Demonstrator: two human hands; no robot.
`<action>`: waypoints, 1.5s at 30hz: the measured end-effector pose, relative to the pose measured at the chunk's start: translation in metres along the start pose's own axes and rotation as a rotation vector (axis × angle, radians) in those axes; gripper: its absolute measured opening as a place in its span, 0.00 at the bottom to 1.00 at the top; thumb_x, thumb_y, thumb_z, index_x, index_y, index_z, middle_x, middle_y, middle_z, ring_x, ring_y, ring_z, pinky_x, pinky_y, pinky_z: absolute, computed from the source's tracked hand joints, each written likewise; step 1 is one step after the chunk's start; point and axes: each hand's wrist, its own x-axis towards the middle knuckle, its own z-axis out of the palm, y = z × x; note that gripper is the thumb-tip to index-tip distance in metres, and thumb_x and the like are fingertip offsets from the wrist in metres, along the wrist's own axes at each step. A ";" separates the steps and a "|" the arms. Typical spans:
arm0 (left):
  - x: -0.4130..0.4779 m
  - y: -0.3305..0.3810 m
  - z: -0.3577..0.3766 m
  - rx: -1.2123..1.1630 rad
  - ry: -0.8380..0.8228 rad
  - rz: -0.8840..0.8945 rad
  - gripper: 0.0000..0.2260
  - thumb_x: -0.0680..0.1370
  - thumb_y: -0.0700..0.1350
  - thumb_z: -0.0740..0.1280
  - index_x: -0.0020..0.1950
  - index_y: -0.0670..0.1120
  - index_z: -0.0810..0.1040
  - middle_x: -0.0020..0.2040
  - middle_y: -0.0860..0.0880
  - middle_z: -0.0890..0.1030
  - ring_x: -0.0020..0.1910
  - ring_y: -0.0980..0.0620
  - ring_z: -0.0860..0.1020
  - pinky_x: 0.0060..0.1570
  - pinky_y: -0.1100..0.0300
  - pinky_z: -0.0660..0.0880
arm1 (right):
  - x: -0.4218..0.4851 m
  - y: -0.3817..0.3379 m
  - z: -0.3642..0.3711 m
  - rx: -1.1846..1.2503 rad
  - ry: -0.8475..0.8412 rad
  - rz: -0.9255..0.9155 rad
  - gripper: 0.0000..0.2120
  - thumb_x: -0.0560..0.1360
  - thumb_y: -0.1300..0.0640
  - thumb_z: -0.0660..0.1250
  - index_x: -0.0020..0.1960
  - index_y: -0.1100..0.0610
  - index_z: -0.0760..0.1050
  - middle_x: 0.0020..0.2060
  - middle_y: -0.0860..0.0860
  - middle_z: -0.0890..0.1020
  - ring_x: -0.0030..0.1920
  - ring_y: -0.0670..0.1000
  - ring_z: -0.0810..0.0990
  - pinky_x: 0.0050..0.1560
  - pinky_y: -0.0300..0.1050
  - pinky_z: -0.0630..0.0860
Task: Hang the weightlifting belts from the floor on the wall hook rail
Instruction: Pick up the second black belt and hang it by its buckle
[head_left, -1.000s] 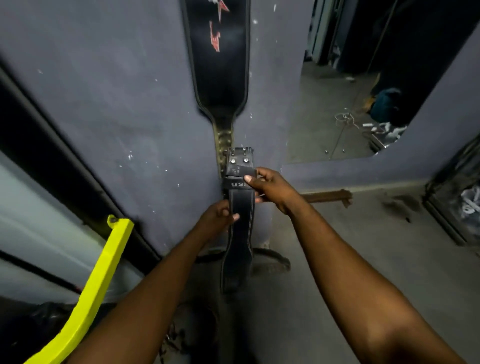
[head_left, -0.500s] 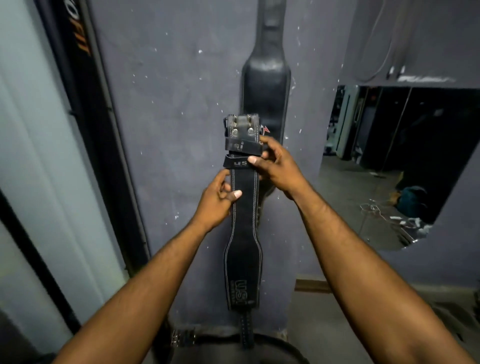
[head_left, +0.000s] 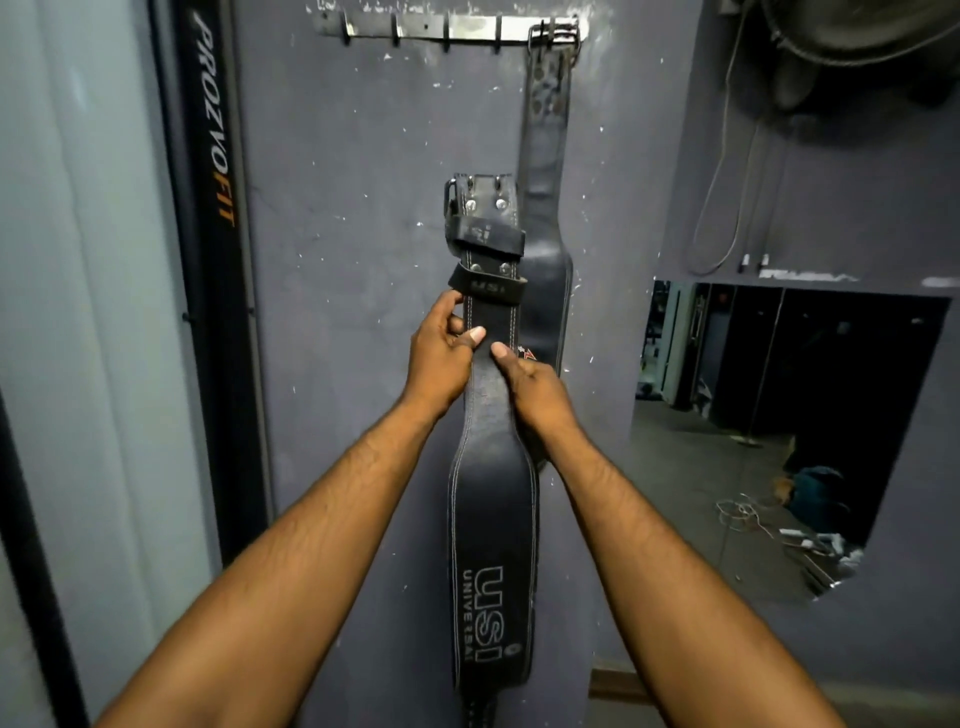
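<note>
Black stitched leather weightlifting belt (head_left: 491, 519) (white "USI UNIVERSAL" print low down) upright at frame centre, buckle end up, before grey painted wall (head_left: 337, 208). Left hand (head_left: 441, 358) clamps strap's left edge, thumb across front. Right hand (head_left: 535, 387) clamps right edge, at 4 o'clock from left hand. Silver metal hook rail (head_left: 447, 28) at 12 o'clock, well above buckle. Worn black leather belt (head_left: 545, 156) hangs from rail's right end, at 1 o'clock.
</note>
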 end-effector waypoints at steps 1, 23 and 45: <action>0.003 0.001 -0.001 -0.001 0.016 -0.004 0.16 0.77 0.36 0.67 0.63 0.47 0.75 0.39 0.50 0.69 0.34 0.59 0.68 0.39 0.66 0.71 | 0.002 0.001 -0.002 0.002 -0.053 0.010 0.26 0.78 0.37 0.62 0.43 0.61 0.80 0.37 0.55 0.83 0.38 0.50 0.80 0.44 0.44 0.77; 0.055 0.022 -0.009 -0.041 0.065 0.068 0.17 0.78 0.37 0.66 0.64 0.51 0.73 0.40 0.51 0.70 0.39 0.56 0.72 0.44 0.60 0.76 | -0.011 0.020 0.003 0.062 -0.138 0.074 0.13 0.75 0.46 0.72 0.56 0.50 0.79 0.51 0.50 0.86 0.53 0.51 0.85 0.57 0.51 0.81; 0.114 0.052 -0.025 -0.097 0.174 0.103 0.20 0.76 0.39 0.67 0.67 0.51 0.74 0.42 0.48 0.73 0.43 0.53 0.76 0.51 0.53 0.80 | -0.010 0.062 0.016 0.062 -0.122 0.100 0.13 0.71 0.44 0.75 0.54 0.43 0.78 0.51 0.49 0.87 0.52 0.50 0.86 0.60 0.56 0.80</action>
